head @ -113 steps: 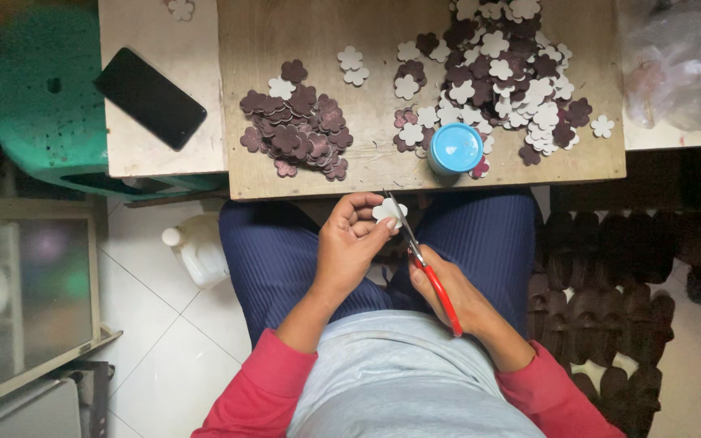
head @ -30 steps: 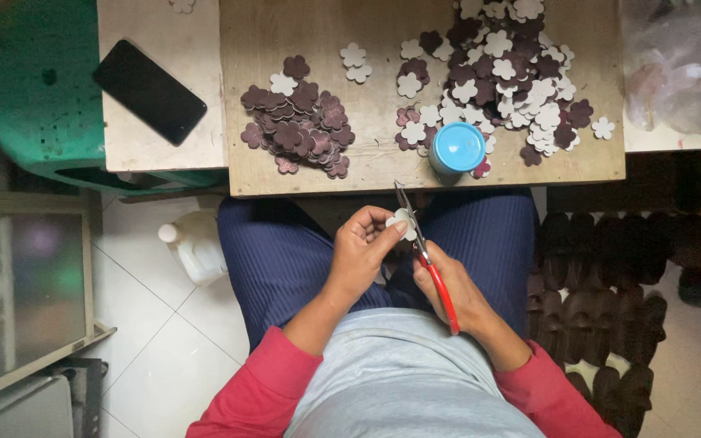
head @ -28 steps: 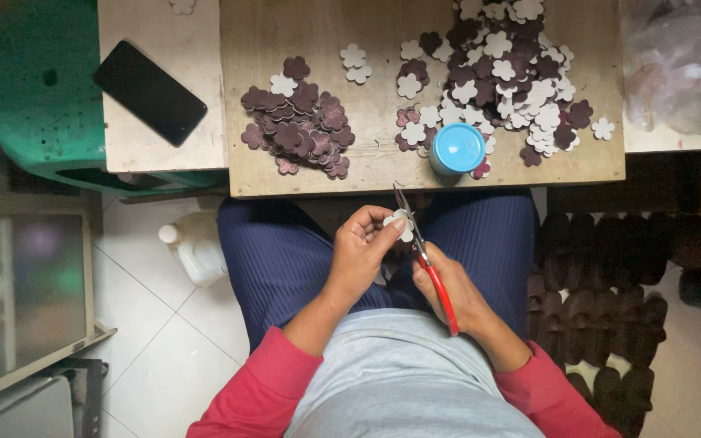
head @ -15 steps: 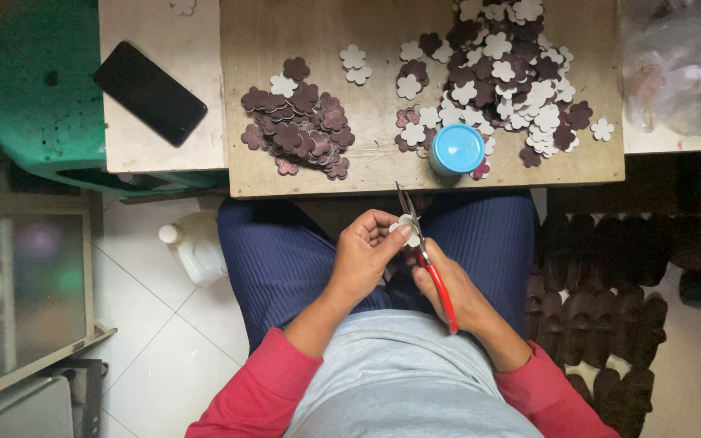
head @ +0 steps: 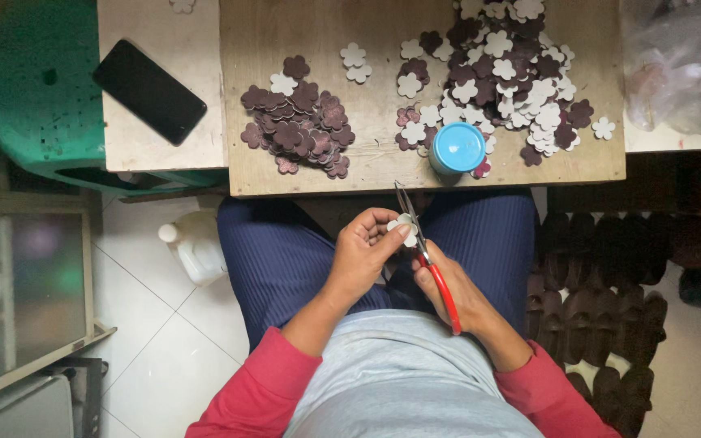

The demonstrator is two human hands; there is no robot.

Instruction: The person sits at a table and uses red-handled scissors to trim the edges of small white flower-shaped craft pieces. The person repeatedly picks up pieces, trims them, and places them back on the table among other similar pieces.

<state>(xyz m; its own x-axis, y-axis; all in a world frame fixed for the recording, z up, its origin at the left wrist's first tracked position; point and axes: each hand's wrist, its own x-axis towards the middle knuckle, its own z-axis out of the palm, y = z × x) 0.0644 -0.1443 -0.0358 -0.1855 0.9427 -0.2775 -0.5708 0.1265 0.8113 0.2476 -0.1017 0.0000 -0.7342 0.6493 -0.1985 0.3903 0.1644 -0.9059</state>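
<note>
While seated over blue ribbed trousers (head: 285, 259), left hand (head: 364, 253) curled, thumb and fingertips pinching a small pale flower-shaped cutout (head: 403, 228) just below the edge of the bare wooden board (head: 302, 32). Right hand (head: 448, 285) closed round the red-handled scissors (head: 427, 259), metal blades slightly parted and pointing up toward the board, touching the cutout's right side. On the board, to the left, a heap of dark maroon flower-shaped pieces (head: 298, 130), matte and overlapping; to the right, a wider scatter of mixed maroon and white flower pieces (head: 505, 73). Near the board's front edge, a round light-blue plastic lid (head: 458, 148), smooth, sitting on a container. Further left, on a paler slab, a flat black phone (head: 149, 92) lying at an angle. At the top right, crumpled clear plastic bag (head: 679, 65).
</note>
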